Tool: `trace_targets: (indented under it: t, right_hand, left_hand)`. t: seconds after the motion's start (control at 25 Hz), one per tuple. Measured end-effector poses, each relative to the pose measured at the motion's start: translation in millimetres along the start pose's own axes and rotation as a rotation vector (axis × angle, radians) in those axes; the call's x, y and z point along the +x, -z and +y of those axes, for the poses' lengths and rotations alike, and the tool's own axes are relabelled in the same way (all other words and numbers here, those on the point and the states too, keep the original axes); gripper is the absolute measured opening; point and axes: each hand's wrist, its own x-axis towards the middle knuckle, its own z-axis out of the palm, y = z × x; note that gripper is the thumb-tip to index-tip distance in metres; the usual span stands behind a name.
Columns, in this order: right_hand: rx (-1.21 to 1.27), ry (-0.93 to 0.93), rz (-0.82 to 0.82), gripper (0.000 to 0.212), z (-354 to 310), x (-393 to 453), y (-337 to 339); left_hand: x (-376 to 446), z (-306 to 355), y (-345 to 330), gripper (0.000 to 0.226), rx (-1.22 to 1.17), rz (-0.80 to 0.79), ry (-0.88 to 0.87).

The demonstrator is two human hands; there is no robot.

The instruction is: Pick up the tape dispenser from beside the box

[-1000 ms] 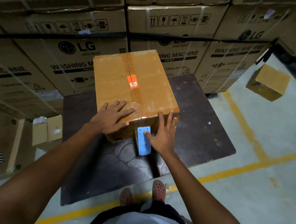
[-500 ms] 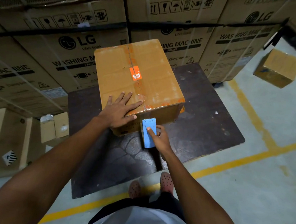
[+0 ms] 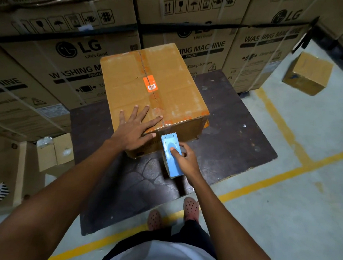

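a person stands over a taped brown box set on a dark, worn board that lies flat on a grey concrete floor in a warehouse. the left hand lies flat and spread on the box's near top edge, fingers straight, thumb over the front corner. the right hand grips a blue tape dispenser, thumb on its face, its toothed end up against the box's near side just below the taped seam. an orange sticker sits on the seam at the middle of the lid. yellow lines cross the floor beside and before the board, and the person's pink clogs stand on one of them. stacked washing machine cartons, strapped with black bands, fill the wall behind the box. a small box rests tilted on the floor at far right, well apart from the board. more small cartons sit low at left, near the stack.
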Motion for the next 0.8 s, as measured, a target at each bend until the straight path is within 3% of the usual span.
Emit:
trace_targets:
  t: [0.36, 0.52, 0.8]
  right_hand:
    - [0.124, -0.176, 0.001, 0.047, -14, 6, -9]
    - [0.098, -0.199, 0.026, 0.033, -19, 7, -12]
    - [0.236, -0.342, 0.040, 0.042, -28, 14, -25]
  left_hand:
    - [-1, 2, -3, 0.064, 0.023, 0.014, -0.032]
    - [-1, 3, -6, 0.062, 0.041, 0.019, -0.025]
    - [-1, 2, -7, 0.062, 0.027, 0.022, -0.025]
